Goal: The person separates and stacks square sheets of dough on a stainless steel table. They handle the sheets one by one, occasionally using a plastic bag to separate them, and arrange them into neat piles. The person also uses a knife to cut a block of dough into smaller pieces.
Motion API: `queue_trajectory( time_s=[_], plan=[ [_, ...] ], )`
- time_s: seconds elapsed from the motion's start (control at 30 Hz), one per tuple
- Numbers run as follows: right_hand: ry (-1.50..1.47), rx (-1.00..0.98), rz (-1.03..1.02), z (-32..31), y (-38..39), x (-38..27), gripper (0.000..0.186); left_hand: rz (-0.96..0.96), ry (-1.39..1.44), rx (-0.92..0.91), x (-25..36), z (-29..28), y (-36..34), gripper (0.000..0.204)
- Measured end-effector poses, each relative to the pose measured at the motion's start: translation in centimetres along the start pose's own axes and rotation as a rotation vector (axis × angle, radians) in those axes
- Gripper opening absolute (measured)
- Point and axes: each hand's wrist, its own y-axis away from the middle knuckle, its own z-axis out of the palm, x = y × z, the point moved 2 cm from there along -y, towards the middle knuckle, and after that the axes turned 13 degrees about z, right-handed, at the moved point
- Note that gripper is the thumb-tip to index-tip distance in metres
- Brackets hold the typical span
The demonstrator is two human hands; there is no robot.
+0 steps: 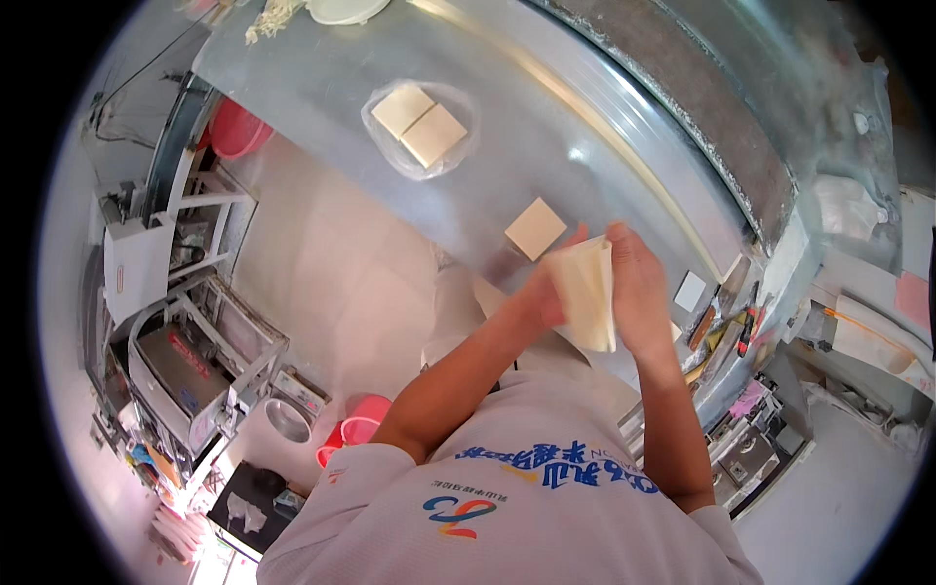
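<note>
Between my two hands is an upright stack of thin, pale yellow dough wrappers [591,297], its layers fanned slightly along one edge. My left hand [542,292] is closed on the stack's left side, a little smeared by motion. My right hand [636,283] grips it from the right, thumb near the top edge. Just beyond my left hand, a square stack of wrappers [535,229] lies flat on the metal table [331,93]. Farther off to the left, two more square stacks [419,125] sit side by side on a clear plastic bag [462,101].
Tools with handles [749,330] and a small white card [690,291] lie at the right end of the table. Pale noodle-like strands [276,19] and a white round lid or dish [347,10] are at the far left. Red basins [239,129] and metal-framed equipment [200,361] stand left.
</note>
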Motion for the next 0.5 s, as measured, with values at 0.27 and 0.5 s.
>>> queue_trajectory(
  time_s=[0.27,0.5],
  plan=[
    [0.393,0.268,0.264,5.3,-3.9,0.1,0.057,0.023,-0.240,0.456,7.3,7.5,3.0,0.072],
    [0.115,0.283,0.300,7.6,-3.0,-4.7,0.054,0.281,-1.508,0.475,11.7,11.9,4.2,0.067]
  ],
)
